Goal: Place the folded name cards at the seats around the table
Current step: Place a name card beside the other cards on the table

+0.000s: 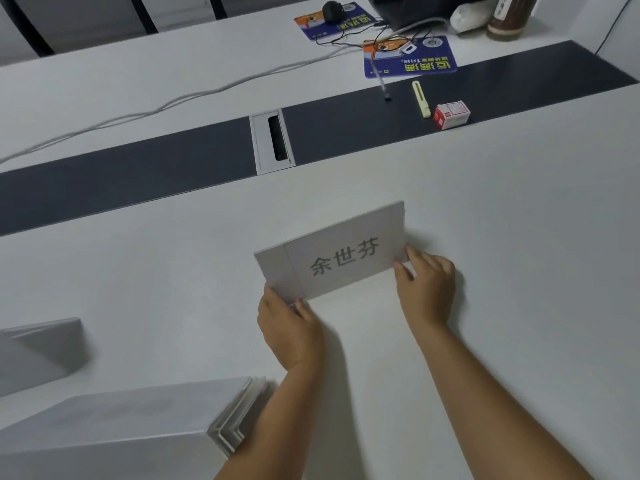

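A white folded name card (332, 251) with three grey printed characters stands on the white table (502, 237), its printed face towards me. My left hand (289, 327) pinches its lower left corner. My right hand (426, 285) grips its lower right corner. A stack of several more folded cards (138, 424) lies at the lower left, beside my left forearm. Another folded card (38, 344) stands at the left edge of view.
A dark strip (138, 174) with a cable slot (273, 140) runs across the table's middle. Beyond it lie a yellow marker (420, 98), a small red and white box (452, 114), two blue mouse pads (410, 58), a black mouse (332, 10), cables and a brown cylinder (509, 19).
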Tool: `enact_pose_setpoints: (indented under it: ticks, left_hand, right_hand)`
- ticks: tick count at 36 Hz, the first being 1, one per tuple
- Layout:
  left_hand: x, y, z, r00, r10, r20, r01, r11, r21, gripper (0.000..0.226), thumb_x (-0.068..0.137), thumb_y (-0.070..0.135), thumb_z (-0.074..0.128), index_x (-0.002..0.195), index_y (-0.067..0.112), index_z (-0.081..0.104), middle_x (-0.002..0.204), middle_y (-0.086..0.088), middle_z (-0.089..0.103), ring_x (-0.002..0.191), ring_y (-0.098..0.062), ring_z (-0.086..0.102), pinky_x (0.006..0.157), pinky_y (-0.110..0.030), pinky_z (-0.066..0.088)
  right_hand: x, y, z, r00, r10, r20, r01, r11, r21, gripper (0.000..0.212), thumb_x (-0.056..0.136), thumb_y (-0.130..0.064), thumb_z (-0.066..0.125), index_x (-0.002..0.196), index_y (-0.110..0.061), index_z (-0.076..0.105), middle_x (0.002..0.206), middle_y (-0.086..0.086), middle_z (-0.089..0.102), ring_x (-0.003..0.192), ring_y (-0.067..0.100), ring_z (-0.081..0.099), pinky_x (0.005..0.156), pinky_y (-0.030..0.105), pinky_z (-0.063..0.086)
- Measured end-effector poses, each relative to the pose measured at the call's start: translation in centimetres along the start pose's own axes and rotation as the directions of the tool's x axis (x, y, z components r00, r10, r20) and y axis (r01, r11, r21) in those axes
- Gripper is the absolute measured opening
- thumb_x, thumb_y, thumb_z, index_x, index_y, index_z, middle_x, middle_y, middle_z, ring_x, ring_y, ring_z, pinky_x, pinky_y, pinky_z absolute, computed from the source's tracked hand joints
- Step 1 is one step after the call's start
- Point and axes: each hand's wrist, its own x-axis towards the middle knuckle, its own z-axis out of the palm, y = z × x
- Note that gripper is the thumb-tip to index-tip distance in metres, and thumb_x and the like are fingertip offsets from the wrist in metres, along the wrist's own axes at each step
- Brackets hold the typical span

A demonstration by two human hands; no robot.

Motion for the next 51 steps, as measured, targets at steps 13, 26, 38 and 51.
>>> enact_pose_setpoints:
  ticks: [13, 26, 38, 51]
  left_hand:
    - [0.3, 0.1, 0.2, 0.999, -0.020, 0.049, 0.019, 0.999, 0.033, 0.056, 0.088, 0.016, 0.047, 0.139, 0.017, 0.025, 0.131, -0.017, 0.045, 0.119, -0.033, 0.038, 0.093, -0.044, 0.038]
    - [0.5, 0.1, 0.2, 0.997, -0.042, 0.060, 0.040, 0.999, 0.033, 0.054, 0.089, 0.021, 0.046, 0.139, 0.021, 0.026, 0.135, -0.011, 0.045, 0.122, -0.032, 0.035, 0.095, -0.042, 0.036]
    - [-2.1, 1.4, -1.8, 0.985, -0.116, 0.126, 0.135, 0.979, -0.155, 0.058, 0.086, 0.012, 0.052, 0.136, 0.002, 0.025, 0.140, -0.021, 0.034, 0.129, -0.035, 0.028, 0.109, -0.039, 0.021]
    - [-11.4, -4.4, -17.5, 0.942, 0.135, 0.306, 0.003, 0.912, -0.409, 0.030, 0.084, 0.007, 0.053, 0.075, 0.035, 0.056, 0.081, 0.012, 0.061, 0.075, 0.011, 0.056, 0.064, 0.000, 0.042]
  right_hand:
    - [0.0, 0.0, -0.1, 0.999, 0.048, -0.015, -0.048, 0.998, 0.030, 0.023, 0.068, -0.006, 0.062, 0.088, 0.006, 0.066, 0.078, 0.025, 0.067, 0.082, 0.043, 0.058, 0.072, 0.043, 0.049]
    - [0.0, -0.1, -0.3, 0.996, 0.088, 0.013, -0.089, 0.995, 0.042, 0.023, 0.071, 0.001, 0.065, 0.093, 0.008, 0.063, 0.085, 0.027, 0.066, 0.089, 0.044, 0.056, 0.077, 0.046, 0.046]
    - [-3.4, -1.4, -3.6, 0.977, 0.173, 0.126, -0.193, 0.967, 0.166, 0.046, 0.072, -0.021, 0.055, 0.107, 0.008, 0.056, 0.100, 0.026, 0.065, 0.099, 0.041, 0.056, 0.084, 0.030, 0.032]
    - [-16.1, -4.8, -11.4, 0.796, 0.295, 0.528, -0.511, 0.795, 0.326, 0.025, 0.084, -0.007, 0.056, 0.109, -0.005, 0.058, 0.107, 0.012, 0.060, 0.090, 0.016, 0.054, 0.070, 0.005, 0.043]
